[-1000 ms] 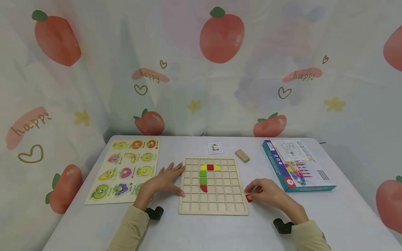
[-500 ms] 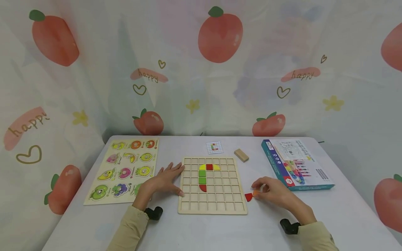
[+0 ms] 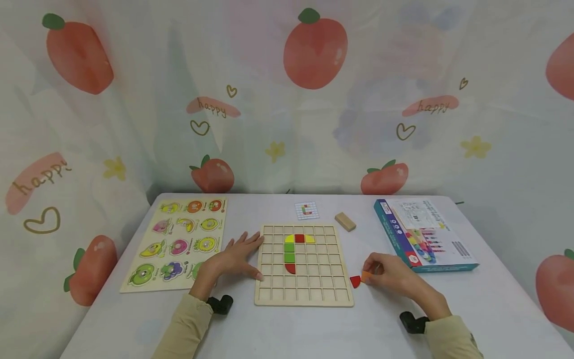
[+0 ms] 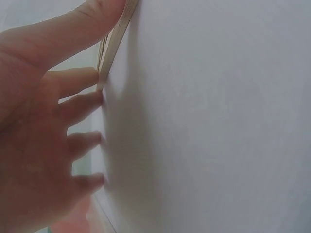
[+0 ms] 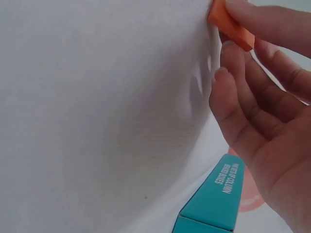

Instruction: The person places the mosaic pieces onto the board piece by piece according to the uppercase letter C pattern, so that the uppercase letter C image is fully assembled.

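A wooden grid board [image 3: 305,296] lies flat in the middle of the table. Several yellow, red and green pieces [image 3: 289,248] sit in its cells, in a hook shape. My left hand [image 3: 233,260] rests at the board's left edge with fingers spread; the left wrist view shows its thumb on the board [image 4: 114,48] and its fingertips at the table. To the right of the board, my right hand [image 3: 389,275] pinches an orange block [image 5: 231,26] between thumb and fingers, down at the table. A red quarter-round piece [image 3: 355,282] lies between that hand and the board.
Behind the board lie a small pattern card [image 3: 307,211] and a plain wooden block [image 3: 345,222]. A fruit puzzle board [image 3: 152,252] is at the left. At the right back stands a flat teal-edged box [image 3: 430,239].
My right hand has moved slightly right, off the red piece, and now has the orange block in its fingers. The left hand stays at the board's edge.
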`<act>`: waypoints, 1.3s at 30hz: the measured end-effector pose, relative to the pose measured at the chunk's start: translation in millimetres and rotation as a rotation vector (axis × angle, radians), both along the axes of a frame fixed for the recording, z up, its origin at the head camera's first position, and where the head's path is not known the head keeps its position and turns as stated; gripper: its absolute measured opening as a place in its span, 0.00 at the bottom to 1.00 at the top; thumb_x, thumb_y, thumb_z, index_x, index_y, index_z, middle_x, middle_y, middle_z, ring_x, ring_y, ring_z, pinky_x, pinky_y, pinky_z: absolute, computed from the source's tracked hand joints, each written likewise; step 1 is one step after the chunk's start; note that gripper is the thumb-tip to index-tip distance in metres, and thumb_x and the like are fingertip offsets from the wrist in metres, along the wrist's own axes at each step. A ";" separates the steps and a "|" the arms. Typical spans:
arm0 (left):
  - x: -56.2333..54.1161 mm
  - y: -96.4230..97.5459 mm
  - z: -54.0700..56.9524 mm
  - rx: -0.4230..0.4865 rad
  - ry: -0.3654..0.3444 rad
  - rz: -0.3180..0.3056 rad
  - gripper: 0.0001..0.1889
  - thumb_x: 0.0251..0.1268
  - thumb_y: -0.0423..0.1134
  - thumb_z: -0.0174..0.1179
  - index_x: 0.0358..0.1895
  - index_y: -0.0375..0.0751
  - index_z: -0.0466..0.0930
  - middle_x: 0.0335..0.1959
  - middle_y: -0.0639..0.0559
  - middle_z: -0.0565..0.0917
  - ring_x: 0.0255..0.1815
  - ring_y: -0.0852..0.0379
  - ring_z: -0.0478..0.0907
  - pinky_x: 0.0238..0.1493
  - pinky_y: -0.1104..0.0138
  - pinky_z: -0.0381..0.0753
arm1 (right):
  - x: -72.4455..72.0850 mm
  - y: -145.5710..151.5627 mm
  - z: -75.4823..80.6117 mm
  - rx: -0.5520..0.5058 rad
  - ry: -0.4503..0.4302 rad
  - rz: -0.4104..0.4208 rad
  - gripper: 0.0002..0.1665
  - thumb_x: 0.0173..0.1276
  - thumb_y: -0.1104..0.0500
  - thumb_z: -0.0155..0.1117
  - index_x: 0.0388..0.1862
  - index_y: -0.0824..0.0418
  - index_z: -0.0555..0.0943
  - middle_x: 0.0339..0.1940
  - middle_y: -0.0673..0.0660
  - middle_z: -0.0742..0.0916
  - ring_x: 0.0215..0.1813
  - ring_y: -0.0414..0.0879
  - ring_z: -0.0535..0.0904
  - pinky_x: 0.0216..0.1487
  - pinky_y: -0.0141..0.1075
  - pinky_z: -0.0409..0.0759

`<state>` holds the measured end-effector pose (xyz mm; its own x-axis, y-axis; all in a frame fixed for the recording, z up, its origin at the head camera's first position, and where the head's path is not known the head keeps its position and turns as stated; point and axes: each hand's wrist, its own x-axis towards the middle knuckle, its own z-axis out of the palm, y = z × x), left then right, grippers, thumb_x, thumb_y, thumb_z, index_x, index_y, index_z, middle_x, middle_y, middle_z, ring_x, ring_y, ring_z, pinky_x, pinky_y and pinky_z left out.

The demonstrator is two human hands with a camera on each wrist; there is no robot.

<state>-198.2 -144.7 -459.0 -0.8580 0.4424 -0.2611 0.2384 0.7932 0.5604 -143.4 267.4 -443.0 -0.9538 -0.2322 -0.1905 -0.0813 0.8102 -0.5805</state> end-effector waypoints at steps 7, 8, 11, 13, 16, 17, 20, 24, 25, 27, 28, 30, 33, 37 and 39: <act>0.5 0.5 0.5 -0.003 -0.007 0.003 0.55 0.54 0.50 0.78 0.83 0.45 0.55 0.86 0.49 0.51 0.87 0.41 0.36 0.84 0.43 0.33 | -1.1 -4.4 4.4 -0.039 0.044 0.023 0.09 0.67 0.60 0.73 0.45 0.57 0.84 0.34 0.49 0.84 0.39 0.45 0.77 0.37 0.29 0.79; 0.5 0.6 0.5 -0.004 -0.009 0.003 0.55 0.54 0.50 0.78 0.83 0.45 0.55 0.86 0.50 0.51 0.87 0.41 0.36 0.85 0.43 0.32 | -1.5 -5.6 5.0 -0.051 0.049 0.033 0.09 0.68 0.60 0.72 0.46 0.57 0.85 0.35 0.49 0.85 0.39 0.45 0.78 0.37 0.29 0.79; 0.4 0.6 0.0 0.006 -0.009 0.009 0.55 0.53 0.50 0.79 0.83 0.45 0.56 0.86 0.50 0.51 0.87 0.42 0.36 0.85 0.43 0.32 | -3.8 -10.9 5.1 -0.094 0.049 0.054 0.09 0.70 0.60 0.70 0.47 0.57 0.86 0.36 0.50 0.86 0.39 0.45 0.79 0.37 0.29 0.81; 0.2 0.5 -0.4 0.010 -0.008 0.008 0.55 0.52 0.50 0.79 0.82 0.45 0.56 0.86 0.50 0.52 0.87 0.42 0.36 0.85 0.43 0.33 | -5.5 -15.7 4.7 -0.117 0.037 0.058 0.08 0.70 0.59 0.70 0.47 0.56 0.87 0.37 0.50 0.86 0.39 0.45 0.80 0.38 0.28 0.82; -0.5 -0.1 -1.8 0.012 -0.005 0.007 0.55 0.52 0.51 0.79 0.82 0.45 0.57 0.86 0.50 0.52 0.87 0.42 0.37 0.85 0.43 0.33 | -7.4 -24.0 3.5 -0.134 0.022 0.063 0.08 0.71 0.59 0.69 0.47 0.57 0.87 0.39 0.50 0.86 0.41 0.45 0.80 0.39 0.29 0.82; -0.6 -0.4 -1.9 0.011 -0.004 0.005 0.55 0.52 0.51 0.79 0.82 0.45 0.57 0.86 0.50 0.52 0.87 0.42 0.37 0.85 0.43 0.33 | -8.1 -27.1 3.0 -0.134 0.019 0.062 0.08 0.71 0.59 0.69 0.47 0.57 0.87 0.39 0.50 0.86 0.41 0.45 0.80 0.40 0.29 0.82; -1.3 -1.4 -2.2 0.009 0.002 -0.002 0.56 0.51 0.51 0.79 0.82 0.44 0.57 0.86 0.49 0.52 0.87 0.41 0.37 0.85 0.43 0.34 | -10.2 -36.3 2.8 -0.140 0.019 0.070 0.08 0.71 0.60 0.69 0.48 0.58 0.87 0.39 0.50 0.87 0.42 0.45 0.79 0.42 0.29 0.82; -1.7 -1.9 -1.8 0.012 0.008 -0.011 0.56 0.51 0.50 0.80 0.82 0.43 0.57 0.85 0.47 0.52 0.87 0.39 0.38 0.84 0.41 0.34 | -14.1 -47.3 2.9 -0.182 0.004 0.066 0.09 0.71 0.60 0.69 0.48 0.59 0.86 0.38 0.52 0.86 0.40 0.45 0.80 0.39 0.28 0.83; -1.6 -1.8 -1.6 0.011 0.008 -0.013 0.56 0.51 0.50 0.80 0.82 0.43 0.57 0.85 0.47 0.52 0.87 0.39 0.38 0.84 0.41 0.34 | -15.0 -49.7 3.0 -0.195 -0.002 0.068 0.09 0.71 0.60 0.69 0.48 0.59 0.86 0.38 0.52 0.86 0.40 0.46 0.80 0.38 0.28 0.83; -1.5 -1.8 -1.6 0.007 0.008 -0.014 0.56 0.51 0.50 0.80 0.82 0.43 0.57 0.86 0.47 0.52 0.87 0.39 0.38 0.84 0.41 0.35 | -16.6 -54.4 2.8 -0.212 -0.013 0.069 0.09 0.71 0.60 0.69 0.48 0.59 0.86 0.38 0.53 0.86 0.40 0.46 0.80 0.37 0.29 0.84; -1.4 -1.6 -2.0 0.006 0.009 -0.015 0.56 0.51 0.50 0.80 0.82 0.43 0.57 0.85 0.47 0.52 0.87 0.39 0.38 0.84 0.41 0.35 | -17.2 -56.5 2.8 -0.215 -0.017 0.069 0.09 0.71 0.60 0.69 0.49 0.59 0.86 0.39 0.53 0.85 0.40 0.46 0.80 0.37 0.29 0.84; -1.6 -1.4 -2.7 0.003 0.010 -0.015 0.56 0.51 0.50 0.80 0.82 0.43 0.57 0.85 0.48 0.52 0.87 0.39 0.39 0.84 0.42 0.35 | -18.2 -61.1 3.1 -0.216 -0.019 0.065 0.10 0.71 0.60 0.69 0.49 0.59 0.86 0.39 0.53 0.85 0.40 0.46 0.79 0.38 0.30 0.84; -2.2 -1.3 -4.0 -0.003 0.012 -0.013 0.56 0.51 0.51 0.80 0.82 0.43 0.57 0.85 0.48 0.52 0.87 0.40 0.39 0.84 0.42 0.35 | -19.5 -67.9 3.3 -0.208 -0.014 0.060 0.10 0.70 0.62 0.70 0.49 0.58 0.87 0.40 0.52 0.86 0.42 0.46 0.80 0.42 0.31 0.83; -2.3 -1.3 -3.6 -0.002 0.011 -0.012 0.56 0.51 0.51 0.80 0.82 0.44 0.57 0.85 0.48 0.52 0.87 0.40 0.39 0.84 0.42 0.35 | -20.5 -75.1 3.9 -0.201 -0.010 0.075 0.13 0.68 0.63 0.71 0.50 0.59 0.88 0.43 0.53 0.87 0.43 0.45 0.82 0.48 0.35 0.85; -2.2 -1.1 -3.0 0.002 0.010 -0.010 0.56 0.51 0.50 0.80 0.82 0.43 0.57 0.85 0.48 0.53 0.87 0.40 0.39 0.84 0.42 0.35 | -20.6 -77.9 4.3 -0.200 -0.011 0.089 0.15 0.67 0.62 0.72 0.52 0.59 0.88 0.44 0.53 0.87 0.44 0.45 0.82 0.50 0.37 0.86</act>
<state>-200.3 -145.8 -462.0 -0.8558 0.4517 -0.2522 0.2521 0.7897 0.5593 -164.1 189.5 -438.8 -0.9260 -0.3496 -0.1426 -0.1401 0.6689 -0.7300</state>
